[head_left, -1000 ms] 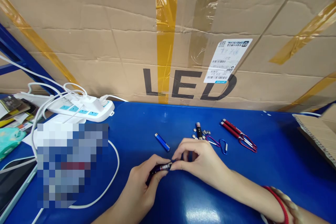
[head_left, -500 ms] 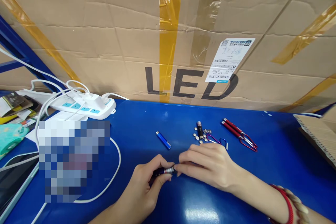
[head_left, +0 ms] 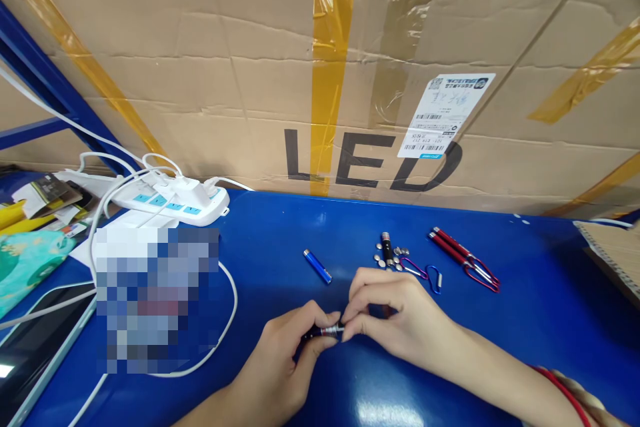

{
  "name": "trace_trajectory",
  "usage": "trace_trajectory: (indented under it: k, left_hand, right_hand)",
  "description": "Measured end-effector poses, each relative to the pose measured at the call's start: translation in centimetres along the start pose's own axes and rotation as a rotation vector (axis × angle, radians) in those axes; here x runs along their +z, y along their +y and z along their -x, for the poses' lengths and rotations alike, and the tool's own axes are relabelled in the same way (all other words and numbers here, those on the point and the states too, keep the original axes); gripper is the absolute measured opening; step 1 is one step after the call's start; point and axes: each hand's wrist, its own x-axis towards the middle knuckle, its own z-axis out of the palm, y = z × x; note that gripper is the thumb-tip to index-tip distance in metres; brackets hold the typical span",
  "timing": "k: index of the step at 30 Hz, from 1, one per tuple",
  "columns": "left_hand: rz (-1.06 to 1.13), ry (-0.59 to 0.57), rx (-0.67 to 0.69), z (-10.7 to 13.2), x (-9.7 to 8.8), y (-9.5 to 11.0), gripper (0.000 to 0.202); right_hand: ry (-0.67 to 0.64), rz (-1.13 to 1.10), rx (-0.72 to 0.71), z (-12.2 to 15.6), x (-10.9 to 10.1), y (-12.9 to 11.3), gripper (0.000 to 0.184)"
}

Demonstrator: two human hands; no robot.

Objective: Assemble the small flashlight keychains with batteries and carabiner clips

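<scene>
My left hand [head_left: 287, 353] is closed around a small black penlight [head_left: 329, 331], whose silver end sticks out to the right between thumb and index finger. At that end, the thumb and index finger of my right hand [head_left: 395, 307] are pinched together; a small part between them is mostly covered. Beyond my hands lies a blue penlight [head_left: 317, 267]. Another black penlight [head_left: 387, 248] lies farther right, with several button cells [head_left: 382, 263] scattered around it. Beside these are a purple carabiner clip [head_left: 414, 268] and a blue carabiner clip [head_left: 435, 280].
Two red penlights [head_left: 460, 252] with carabiner clips lie at the right. A white power strip [head_left: 205, 212] with cables, a tablet-like device [head_left: 40, 327] and a pixelated patch occupy the left. A large cardboard box [head_left: 240, 80] stands along the back; another cardboard piece [head_left: 613, 260] is at right.
The view has shifted slightly, so things appear farther right. My right fingers have drawn into a clearer pinch at the penlight's silver end. My left hand keeps its hold.
</scene>
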Motion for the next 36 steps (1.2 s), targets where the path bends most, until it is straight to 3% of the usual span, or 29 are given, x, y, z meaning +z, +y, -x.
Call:
trace_trajectory:
  k: [6,10,12,15,18,21,28,36]
  left_hand:
    - [-0.104,0.032,0.096,0.3,0.1,-0.7,0.025]
    - [-0.093,0.038,0.034,0.1,0.0,-0.7,0.023]
    - [-0.066,0.038,-0.059,-0.1,-0.1,-0.5,0.018]
    - [-0.017,0.028,-0.178,-0.3,-0.2,-0.2,0.013]
    - [0.021,0.017,-0.216,-0.4,-0.4,0.1,0.014]
    - [0.040,0.007,-0.238,-0.5,-0.5,0.2,0.015]
    - [0.120,-0.101,-0.273,-0.9,-0.7,0.6,0.016]
    - [0.187,-0.150,-0.246,-0.4,-0.4,0.5,0.017]
  right_hand:
    - [-0.067,-0.241,0.486,-0.6,0.4,-0.5,0.007]
    - [-0.098,-0.316,0.543,-0.7,0.5,-0.1,0.010]
    - [-0.068,-0.239,0.453,-0.8,0.4,0.3,0.013]
    - [-0.009,-0.070,0.166,-0.7,0.0,0.9,0.014]
    - [0.009,0.102,-0.144,-0.7,-0.8,1.2,0.014]
    - [0.023,0.277,-0.327,-0.6,-1.4,1.1,0.012]
    - [0.031,0.541,-0.512,-0.4,-1.7,0.3,0.027]
    - [-0.040,0.409,-0.501,-0.3,-2.1,0.0,0.025]
